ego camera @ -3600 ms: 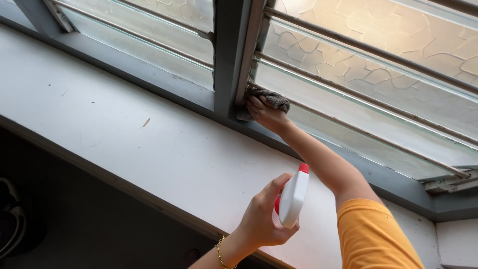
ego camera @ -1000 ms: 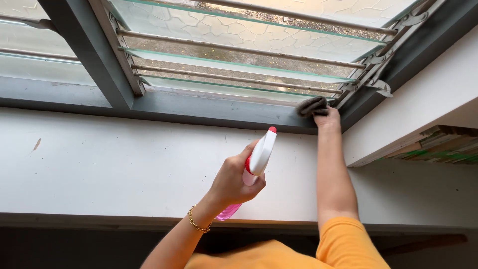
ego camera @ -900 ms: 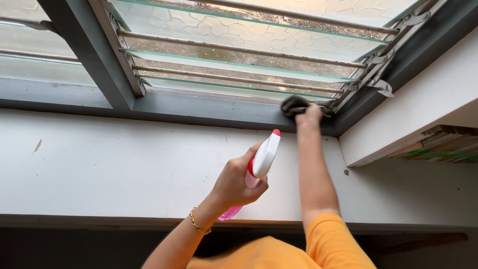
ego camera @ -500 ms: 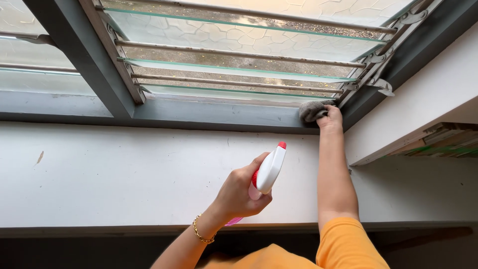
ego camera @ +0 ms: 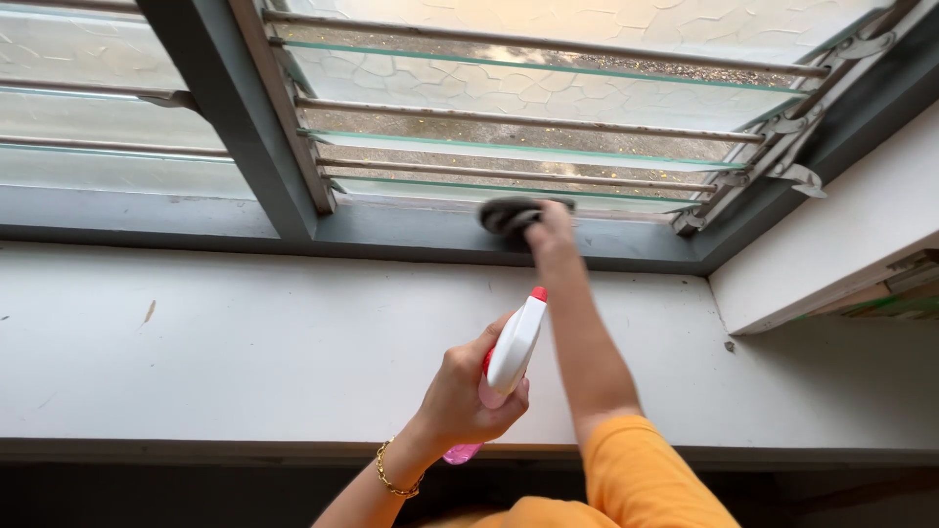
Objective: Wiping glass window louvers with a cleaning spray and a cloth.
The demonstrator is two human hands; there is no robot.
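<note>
Head view showed the right hand point(ego camera: 550, 223) pressing a dark cloth point(ego camera: 506, 213) on the grey window frame's point(ego camera: 411, 227) bottom rail, mid-span; left hand point(ego camera: 468, 393) gripped a spray bottle point(ego camera: 511, 350). Louvre glass point(ego camera: 548, 152) looked speckled, apparently unwiped.

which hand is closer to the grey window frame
Right. The right hand presses a dark cloth onto the window frame; the left hand holds a spray bottle well below.

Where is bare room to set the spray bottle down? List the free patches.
White sill, free from the left edge to the left hand holding the spray bottle. Also free between right forearm and right wall. Crowded: grey frame ledge where the right hand presses a dark cloth.
</note>
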